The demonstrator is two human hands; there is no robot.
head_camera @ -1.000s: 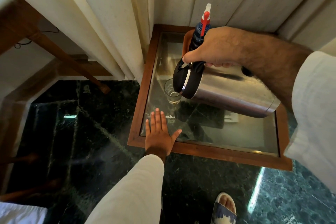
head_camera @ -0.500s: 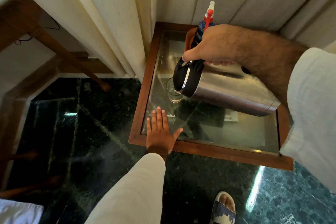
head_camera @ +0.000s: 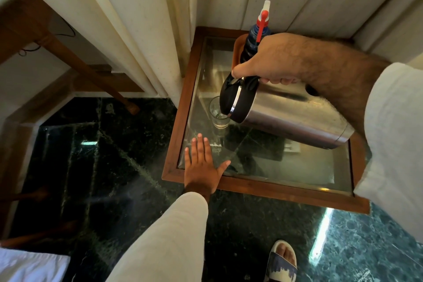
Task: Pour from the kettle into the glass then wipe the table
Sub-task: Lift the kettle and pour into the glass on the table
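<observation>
Right hand (head_camera: 272, 59) clamped on black handle of steel kettle (head_camera: 290, 117), tipped so spout overhangs small clear glass (head_camera: 217, 112), frame centre. Left hand (head_camera: 202, 167) flat, fingers spread, empty, bracing wood-framed glass table (head_camera: 286, 192).

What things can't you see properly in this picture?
- Head view: the kettle lid end covers part of the glass, so any stream and the water level stay unclear.
- The right hand hides the kettle handle and most of the spray bottle.
- No wiping cloth shows.
</observation>
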